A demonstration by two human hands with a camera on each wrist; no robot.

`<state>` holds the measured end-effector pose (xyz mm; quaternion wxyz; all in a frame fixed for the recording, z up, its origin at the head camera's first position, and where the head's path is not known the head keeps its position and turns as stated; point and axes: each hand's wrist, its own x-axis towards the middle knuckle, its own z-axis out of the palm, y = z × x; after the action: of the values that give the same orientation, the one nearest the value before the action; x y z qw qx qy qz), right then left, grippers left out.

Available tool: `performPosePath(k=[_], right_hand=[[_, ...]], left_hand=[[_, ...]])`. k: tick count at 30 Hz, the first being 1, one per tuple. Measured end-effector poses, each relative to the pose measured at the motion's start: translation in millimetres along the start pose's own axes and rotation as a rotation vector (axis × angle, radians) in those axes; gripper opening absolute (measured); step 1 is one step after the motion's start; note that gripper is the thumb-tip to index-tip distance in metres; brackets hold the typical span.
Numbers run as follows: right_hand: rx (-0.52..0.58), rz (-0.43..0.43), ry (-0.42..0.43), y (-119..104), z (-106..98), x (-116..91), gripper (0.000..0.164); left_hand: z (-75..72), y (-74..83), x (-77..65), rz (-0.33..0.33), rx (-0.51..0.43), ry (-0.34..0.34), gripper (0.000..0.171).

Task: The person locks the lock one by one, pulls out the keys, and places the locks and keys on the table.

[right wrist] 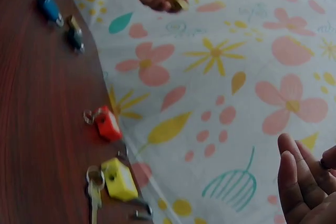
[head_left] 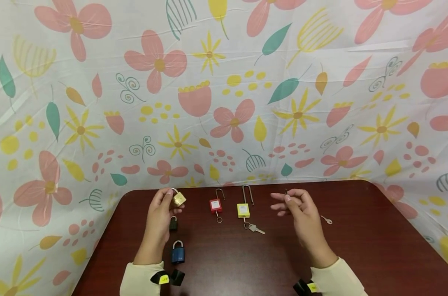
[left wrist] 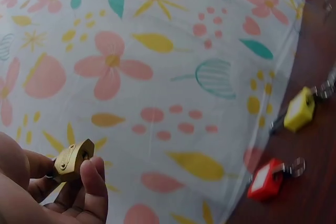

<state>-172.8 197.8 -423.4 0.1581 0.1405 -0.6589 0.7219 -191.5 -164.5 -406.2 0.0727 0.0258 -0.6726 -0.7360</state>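
My left hand [head_left: 159, 213] holds a brass padlock [head_left: 179, 199] up above the table's left part, gripping it near its shackle. In the left wrist view the fingers are around the brass padlock [left wrist: 73, 161], and one fingertip touches its lower end. Over on the right, my right hand [head_left: 301, 216] pinches a small dark thing [head_left: 286, 192] between thumb and finger. Mostly hidden by the fingers, it is too small to identify. A loose silver key [head_left: 326, 220] lies on the table just right of that hand.
On the dark wooden table [head_left: 224, 263] lie a red padlock [head_left: 215, 205] and a yellow padlock [head_left: 243, 210] with a key [head_left: 257, 229] on its ring. A blue padlock [head_left: 178, 255] and a black padlock [head_left: 173, 224] are beside my left forearm. Behind hangs a flowered cloth [head_left: 224, 156].
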Motion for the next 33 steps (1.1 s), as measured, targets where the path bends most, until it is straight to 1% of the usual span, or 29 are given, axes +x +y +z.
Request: performPosePath(k=[2, 4, 10, 13, 19, 23, 27, 30, 33], right_hand=[[-0.019, -0.003, 0.002, 1, -7, -1, 0.022], [-0.044, 0.013, 0.021, 2, -14, -3, 0.023], [-0.142, 0.105, 0.096, 6, -28, -8, 0.027], [-0.173, 0.146, 0.129, 8, -34, -11, 0.026], [-0.237, 0.184, 0.14, 13, -50, -19, 0.022], [-0.28, 0.223, 0.171, 16, -62, -23, 0.027], [-0.391, 0.25, 0.178, 20, -76, -28, 0.027], [-0.497, 0.255, 0.171, 24, -86, -32, 0.028], [-0.568, 0.271, 0.158, 27, -95, -35, 0.029]], left_hand=[[-7.7, -2.9, -0.1, -0.005, 0.029, 0.008, 0.032], [-16.1, -6.5, -0.8, -0.017, 0.066, 0.022, 0.033], [-40.0, -20.7, -5.8, -0.088, 0.182, 0.052, 0.033], [-49.4, -25.9, -8.0, -0.111, 0.218, 0.048, 0.034], [-63.9, -33.1, -12.5, -0.125, 0.281, 0.031, 0.036], [-71.1, -38.1, -15.0, -0.15, 0.341, 0.011, 0.035], [-80.3, -45.7, -17.1, -0.179, 0.431, 0.008, 0.034], [-87.0, -52.4, -18.0, -0.186, 0.506, 0.005, 0.035], [-92.1, -58.7, -18.0, -0.191, 0.552, -0.003, 0.035]])
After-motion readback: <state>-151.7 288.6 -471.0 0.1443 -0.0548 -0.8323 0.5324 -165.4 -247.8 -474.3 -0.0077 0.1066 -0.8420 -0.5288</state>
